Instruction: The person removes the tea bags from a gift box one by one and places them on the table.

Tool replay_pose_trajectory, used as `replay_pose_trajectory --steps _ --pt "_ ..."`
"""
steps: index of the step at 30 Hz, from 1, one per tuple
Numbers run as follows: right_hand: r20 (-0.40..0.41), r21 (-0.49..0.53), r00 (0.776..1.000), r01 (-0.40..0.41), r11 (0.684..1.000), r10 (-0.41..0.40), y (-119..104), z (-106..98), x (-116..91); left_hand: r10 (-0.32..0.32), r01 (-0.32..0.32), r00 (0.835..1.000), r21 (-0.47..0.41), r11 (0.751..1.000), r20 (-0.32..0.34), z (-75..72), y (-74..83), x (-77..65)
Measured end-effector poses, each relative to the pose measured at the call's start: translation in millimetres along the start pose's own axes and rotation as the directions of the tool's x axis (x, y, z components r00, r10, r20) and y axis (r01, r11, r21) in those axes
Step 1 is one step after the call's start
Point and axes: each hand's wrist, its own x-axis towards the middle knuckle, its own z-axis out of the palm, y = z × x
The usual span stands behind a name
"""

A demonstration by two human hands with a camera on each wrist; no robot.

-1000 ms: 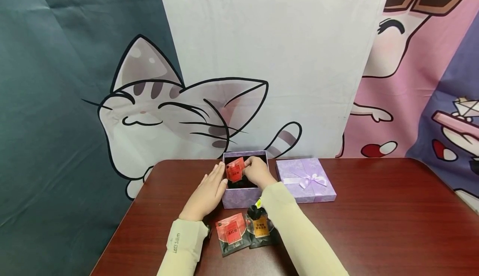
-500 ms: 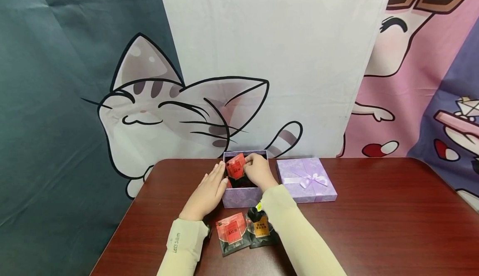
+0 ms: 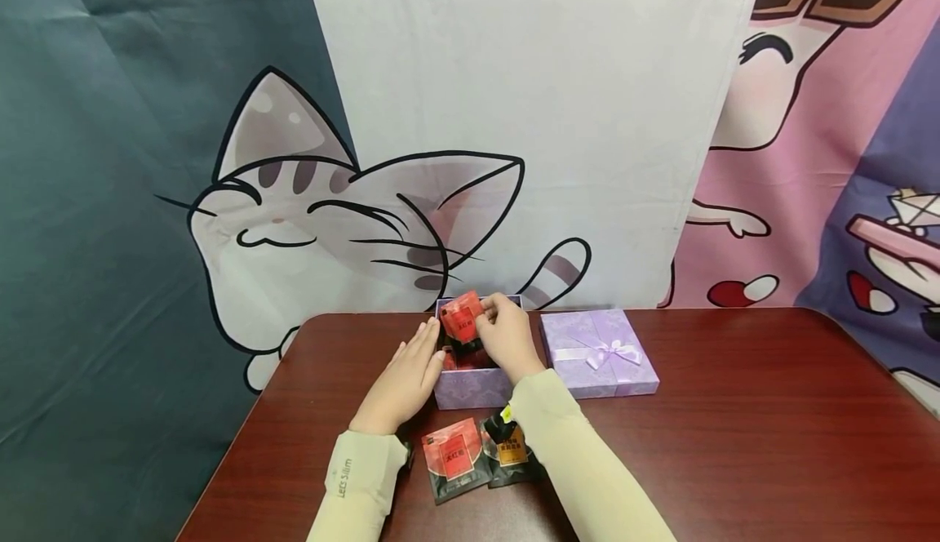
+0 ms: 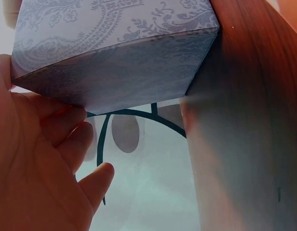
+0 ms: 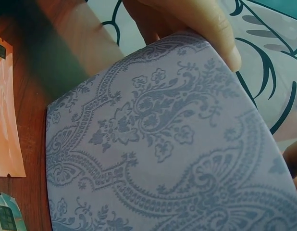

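Observation:
My right hand pinches a red-and-black tea sachet by its right edge, above the lilac patterned gift box. My left hand lies along the left side of this box with fairly straight fingers, its thumb at the front left corner. In the left wrist view, fingertips touch the box's side wall. More red sachets show inside the box; the rest of its contents is hidden. In the right wrist view the box's front wall fills most of the picture.
A lilac lid with a ribbon bow lies right of the box. Before the box lie a red sachet and a black-and-orange one, partly covered by the right wrist gear. The brown table meets a printed cloth backdrop.
My right hand has lifted slightly, raising the pinched sachet from inside the box to about its far rim. Red sachets below have come into view. My left hand has stayed in place.

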Motion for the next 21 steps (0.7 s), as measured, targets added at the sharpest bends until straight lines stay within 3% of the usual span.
replay_pose_trajectory --steps 6,15,21 --pt "-0.076 0.018 0.995 0.069 0.997 -0.068 0.7 -1.1 -2.2 0.002 -0.002 1.0 0.016 1.0 -0.013 0.2 0.8 -0.9" --pt "-0.117 0.102 0.992 0.057 0.993 -0.045 -0.6 -4.7 -4.7 0.017 -0.015 0.999 0.05 0.999 -0.027 -1.3 2.6 -0.9" --pt "-0.176 0.184 0.982 0.103 0.978 -0.07 0.8 -9.9 -6.2 0.022 -0.02 0.999 0.081 0.997 -0.033 -0.1 2.6 -1.7"
